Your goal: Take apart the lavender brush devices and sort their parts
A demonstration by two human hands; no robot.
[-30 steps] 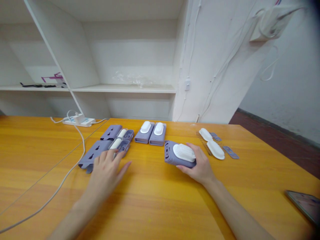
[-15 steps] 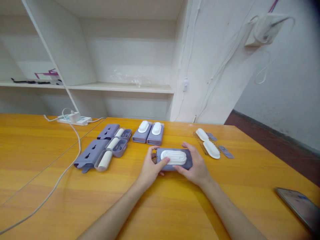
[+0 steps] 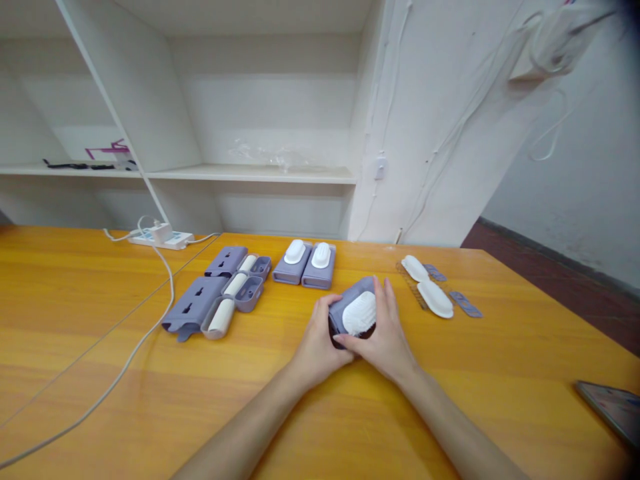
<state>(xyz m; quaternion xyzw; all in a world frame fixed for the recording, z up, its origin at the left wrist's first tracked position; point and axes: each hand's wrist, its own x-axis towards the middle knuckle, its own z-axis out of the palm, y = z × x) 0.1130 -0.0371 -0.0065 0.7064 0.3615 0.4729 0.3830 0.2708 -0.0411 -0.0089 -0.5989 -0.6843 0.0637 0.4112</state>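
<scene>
Near the middle of the table, my left hand and my right hand both grip a purple-grey plastic box. A white oval piece, ridged and rough along its lower edge, lies on the box's upper face. My left fingers wrap round the left side and the near end. On the right, my fingers press the far edge while the thumb reaches across the near end. The box is tilted, and its underside is hidden. Beyond it lie two similar purple-grey boxes, each topped with a white oval piece.
To the left are flat purple-grey panels, white rolls and small cups. White oval pieces and thin purple plates lie right. A phone, power strip and white cable are also there.
The box has turned from lying crosswise to a slanted, tilted position. Both hands have shifted their grip and come closer together. The camera view has moved slightly left.
</scene>
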